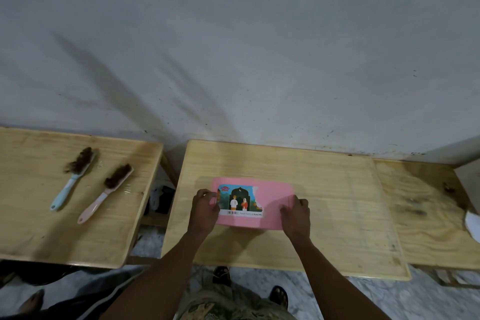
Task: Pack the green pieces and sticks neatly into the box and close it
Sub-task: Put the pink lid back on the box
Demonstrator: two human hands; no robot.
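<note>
Both hands are pressing the flat pink plastic box point(272, 205) on the wooden worktop point(324, 189). The left hand point(204, 209) fingers are pinching its left edge; the right hand point(296, 215) fingers are curling over its right. It is probably light and slippery, so gripping the edges suits.

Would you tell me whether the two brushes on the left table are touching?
Apart. The head view shows bare wood between the blue brush and the pink brush.

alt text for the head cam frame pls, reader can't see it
Both hands, left hand and right hand, grip the short ends of a closed pink box with a picture label on its lid, resting on the middle wooden table. Two brushes, blue-handled and pink-handled, lie on the table at left.
</note>
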